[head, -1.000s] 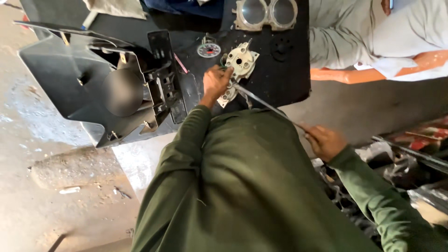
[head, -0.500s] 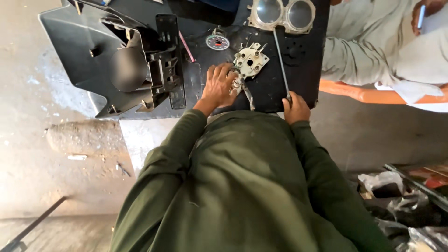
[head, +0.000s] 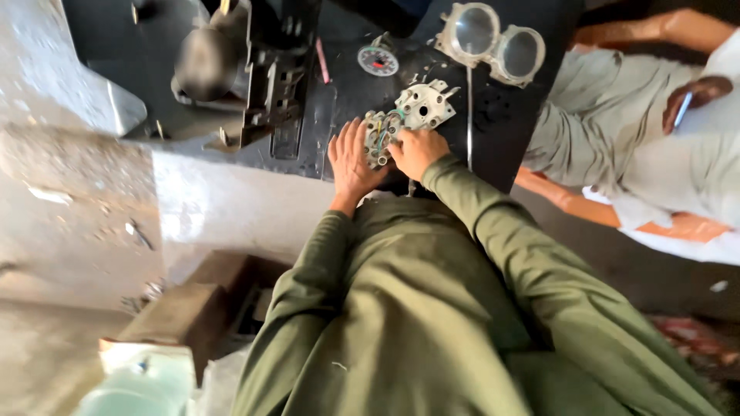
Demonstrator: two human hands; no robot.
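Note:
A grey metal gauge housing [head: 416, 112] with coloured wires lies on a black work surface [head: 347, 92]. My left hand [head: 351, 162] braces its left end, fingers spread along the part. Pressed against the near side of the housing is my right hand [head: 416, 150], fingers curled on it. A long thin metal rod [head: 469, 115] lies just right of the housing, apart from both hands. Beyond it sit a small round dial [head: 378, 60] and a clear twin-lens cover [head: 489, 35].
A black plastic panel with brackets [head: 254, 85] fills the surface's left side. Another person in light clothes [head: 617, 139] sits at the right, with a phone in one hand. A brown box [head: 185, 308] and pale plastic bags [head: 139, 381] lie on the concrete floor, lower left.
My right hand has let go of the long rod, which now lies on the surface, and has moved left onto the housing. My left hand stays at the housing.

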